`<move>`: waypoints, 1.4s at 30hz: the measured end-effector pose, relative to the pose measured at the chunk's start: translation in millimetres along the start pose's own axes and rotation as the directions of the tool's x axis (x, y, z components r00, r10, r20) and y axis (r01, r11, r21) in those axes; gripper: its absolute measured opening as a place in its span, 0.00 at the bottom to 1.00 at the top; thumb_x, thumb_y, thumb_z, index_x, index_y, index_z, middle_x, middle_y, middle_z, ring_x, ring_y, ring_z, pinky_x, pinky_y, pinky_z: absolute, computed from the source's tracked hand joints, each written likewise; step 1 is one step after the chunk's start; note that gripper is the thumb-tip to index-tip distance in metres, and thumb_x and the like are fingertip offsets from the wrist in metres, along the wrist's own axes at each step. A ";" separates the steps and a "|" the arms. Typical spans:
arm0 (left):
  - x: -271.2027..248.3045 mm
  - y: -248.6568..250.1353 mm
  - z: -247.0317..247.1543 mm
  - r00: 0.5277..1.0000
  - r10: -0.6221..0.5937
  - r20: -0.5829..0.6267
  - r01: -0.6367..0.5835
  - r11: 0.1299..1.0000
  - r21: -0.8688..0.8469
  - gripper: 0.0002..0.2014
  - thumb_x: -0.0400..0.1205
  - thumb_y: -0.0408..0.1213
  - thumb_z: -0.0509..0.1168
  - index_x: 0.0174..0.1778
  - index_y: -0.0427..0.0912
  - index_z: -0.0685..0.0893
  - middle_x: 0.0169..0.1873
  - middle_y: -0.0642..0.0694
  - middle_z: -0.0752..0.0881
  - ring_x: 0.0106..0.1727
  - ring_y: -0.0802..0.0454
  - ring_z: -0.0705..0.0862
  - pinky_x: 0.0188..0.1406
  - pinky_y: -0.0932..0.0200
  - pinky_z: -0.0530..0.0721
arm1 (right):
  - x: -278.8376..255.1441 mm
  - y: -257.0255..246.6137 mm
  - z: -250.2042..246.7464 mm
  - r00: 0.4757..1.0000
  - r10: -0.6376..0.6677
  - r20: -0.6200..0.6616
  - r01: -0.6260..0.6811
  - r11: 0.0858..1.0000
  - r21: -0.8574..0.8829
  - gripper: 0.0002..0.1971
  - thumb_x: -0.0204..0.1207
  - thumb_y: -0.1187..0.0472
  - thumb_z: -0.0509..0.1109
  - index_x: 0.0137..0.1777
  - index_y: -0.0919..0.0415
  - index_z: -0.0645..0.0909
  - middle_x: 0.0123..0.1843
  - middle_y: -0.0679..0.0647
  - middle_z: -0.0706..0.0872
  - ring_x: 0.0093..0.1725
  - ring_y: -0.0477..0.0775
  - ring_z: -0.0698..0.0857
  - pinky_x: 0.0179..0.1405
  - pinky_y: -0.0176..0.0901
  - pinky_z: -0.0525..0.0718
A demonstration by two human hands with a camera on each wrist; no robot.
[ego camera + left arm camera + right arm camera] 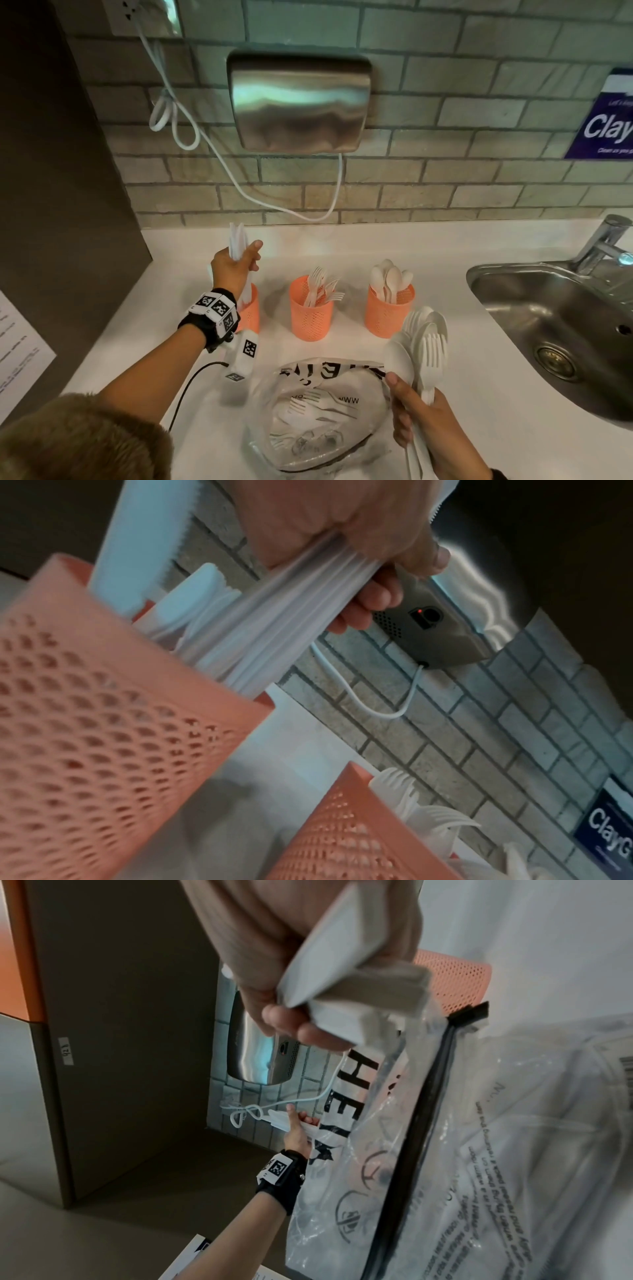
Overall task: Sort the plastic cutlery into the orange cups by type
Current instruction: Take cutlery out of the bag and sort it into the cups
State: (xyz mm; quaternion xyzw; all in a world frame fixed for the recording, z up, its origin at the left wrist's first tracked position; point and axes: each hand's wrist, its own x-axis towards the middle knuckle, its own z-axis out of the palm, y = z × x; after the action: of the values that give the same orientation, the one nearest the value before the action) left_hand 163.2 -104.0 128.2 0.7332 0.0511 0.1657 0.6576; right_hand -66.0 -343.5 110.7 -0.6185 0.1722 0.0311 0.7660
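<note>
From your head camera, your left hand (pixel 236 265) is closed around a bundle of white knives (pixel 237 241), held upright over the left orange cup (pixel 251 313), their lower ends dipping into it. Right of that cup stands the middle cup (pixel 311 317) with forks, and further right the cup of spoons (pixel 387 313). Your right hand (pixel 423 423) grips a mixed bunch of spoons and forks (pixel 426 346) by the handles, nearer you than the left cup and off to its right, above a clear plastic bag (pixel 308 421).

Your left wrist camera shows fingers (pixel 373 599) curled round the knife handles (pixel 281 620), which enter the left cup (pixel 103 723).

Your right wrist camera shows fingers (pixel 277 1020) clenched on white handles (pixel 342 972), the bag (pixel 445 1150) just beneath.
</note>
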 end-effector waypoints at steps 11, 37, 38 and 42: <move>6.6 -12.4 -7.2 0.970 0.233 0.065 -0.242 0.932 0.269 0.08 0.78 0.27 0.66 0.50 0.40 0.80 0.31 0.45 0.82 0.36 0.47 0.80 0.45 0.60 0.80 | 4.5 1.5 5.5 0.999 0.022 0.026 -0.022 0.999 -0.028 0.20 0.74 0.63 0.69 0.20 0.62 0.71 0.14 0.56 0.67 0.12 0.51 0.66 0.13 0.38 0.69; -122.3 88.1 -11.6 0.852 0.368 0.373 -0.419 0.906 0.064 0.08 0.83 0.32 0.61 0.48 0.50 0.82 0.40 0.55 0.87 0.41 0.61 0.83 0.39 0.74 0.77 | 0.8 6.5 35.3 0.982 -0.006 0.191 0.026 0.995 -0.099 0.12 0.69 0.64 0.77 0.32 0.64 0.75 0.16 0.53 0.71 0.14 0.49 0.69 0.16 0.38 0.72; -135.0 87.7 -11.5 0.839 0.347 0.418 -0.410 0.910 0.066 0.08 0.81 0.32 0.64 0.43 0.51 0.83 0.36 0.55 0.87 0.37 0.63 0.82 0.37 0.75 0.77 | 1.4 8.5 37.7 0.984 -0.024 0.176 0.047 0.991 -0.125 0.12 0.71 0.64 0.75 0.33 0.64 0.75 0.16 0.52 0.72 0.15 0.49 0.70 0.16 0.38 0.72; -180.2 71.8 -7.0 0.837 0.223 0.499 -0.320 0.940 0.116 0.06 0.72 0.44 0.73 0.32 0.50 0.83 0.30 0.55 0.85 0.28 0.63 0.77 0.29 0.71 0.75 | 1.6 12.9 47.0 0.980 -0.140 0.145 0.170 0.960 -0.221 0.06 0.75 0.65 0.70 0.40 0.66 0.77 0.16 0.48 0.74 0.14 0.49 0.71 0.15 0.39 0.73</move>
State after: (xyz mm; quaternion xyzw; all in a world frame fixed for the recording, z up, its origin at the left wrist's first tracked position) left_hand -18.6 -159.5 167.6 0.8116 -0.2021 0.0654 0.5443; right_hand -57.3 -295.7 106.4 -0.7123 0.0690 0.0307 0.6978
